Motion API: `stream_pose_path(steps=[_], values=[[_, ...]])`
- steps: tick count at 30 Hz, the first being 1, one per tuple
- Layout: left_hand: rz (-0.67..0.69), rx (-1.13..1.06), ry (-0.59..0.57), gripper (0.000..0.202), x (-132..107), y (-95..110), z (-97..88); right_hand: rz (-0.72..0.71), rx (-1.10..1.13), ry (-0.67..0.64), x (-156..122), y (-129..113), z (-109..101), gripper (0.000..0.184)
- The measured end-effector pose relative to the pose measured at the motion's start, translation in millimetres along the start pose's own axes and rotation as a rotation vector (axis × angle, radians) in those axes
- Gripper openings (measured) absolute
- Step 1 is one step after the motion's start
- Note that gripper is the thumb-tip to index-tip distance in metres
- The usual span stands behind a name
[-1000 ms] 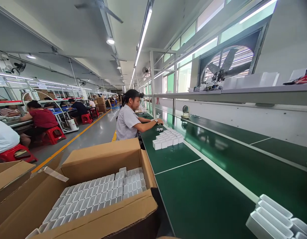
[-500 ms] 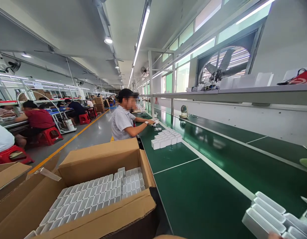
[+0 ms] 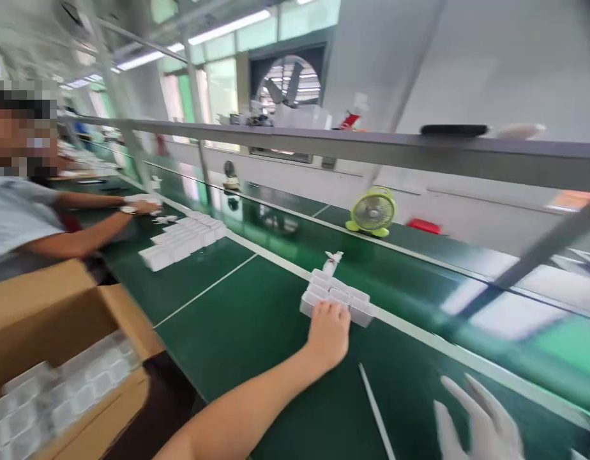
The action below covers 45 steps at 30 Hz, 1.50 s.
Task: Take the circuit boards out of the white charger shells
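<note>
My left hand point(image 3: 329, 335) is bare and reaches out over the green table. Its fingers curl onto the near side of a small group of white translucent plastic boxes point(image 3: 359, 304) and grip one of them; the fingertips partly cover it. Just behind these boxes lies a small white part point(image 3: 331, 260), blurred. At the lower right my right hand point(image 3: 481, 421), in a white glove, is held with its fingers spread and nothing between them. Between my hands a thin white stick point(image 3: 375, 409) lies on the table.
An open cardboard box point(image 3: 115, 409) with rows of white boxes stands at the left. Beyond it a co-worker point(image 3: 22, 217) handles parts beside another block of white boxes point(image 3: 184, 237). A green fan point(image 3: 371, 212) stands beyond the belt, below a long shelf point(image 3: 371, 144).
My view has swung right and down, bringing my left arm and gloved right hand into sight. The group of white boxes now appears near the middle, with my left hand on it.
</note>
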State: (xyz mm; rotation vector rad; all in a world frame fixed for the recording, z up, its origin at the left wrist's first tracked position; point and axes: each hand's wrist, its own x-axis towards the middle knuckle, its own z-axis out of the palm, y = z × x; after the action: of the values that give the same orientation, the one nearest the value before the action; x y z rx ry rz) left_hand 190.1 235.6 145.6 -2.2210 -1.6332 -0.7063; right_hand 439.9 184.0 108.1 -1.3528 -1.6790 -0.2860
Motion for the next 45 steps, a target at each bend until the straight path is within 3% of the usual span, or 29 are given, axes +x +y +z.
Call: stream_pose_path(steps=[3,8,20,24,29,33,40,45], values=[[0.045,-0.092,0.057,0.026,7,-7,14.1,-0.028,-0.102,-0.082,-9,-9,-32,0.029],[0.081,-0.124,0.114,0.031,11,-15,24.3,0.026,-0.145,-0.157,-3,-22,-28,0.030],[0.122,-0.143,0.135,0.032,13,-15,19.0,0.051,-0.107,-0.202,-2,-28,-34,0.033],[0.245,-0.231,0.165,0.031,11,-7,13.1,0.070,-0.108,-0.219,-1,-28,-34,0.035],[0.592,-0.472,0.101,0.025,0,14,1.5,0.054,-0.103,-0.249,-3,-26,-32,0.037],[0.756,-0.573,0.080,0.023,-10,28,-3.3,0.035,-0.063,-0.266,-4,-24,-33,0.038],[0.858,-0.594,0.197,0.020,-15,31,-14.2,0.127,0.395,-0.628,-1,-33,-44,0.069],[0.900,-0.625,0.251,0.015,-15,33,-23.7,0.263,0.505,-0.627,1,-43,-47,0.073]])
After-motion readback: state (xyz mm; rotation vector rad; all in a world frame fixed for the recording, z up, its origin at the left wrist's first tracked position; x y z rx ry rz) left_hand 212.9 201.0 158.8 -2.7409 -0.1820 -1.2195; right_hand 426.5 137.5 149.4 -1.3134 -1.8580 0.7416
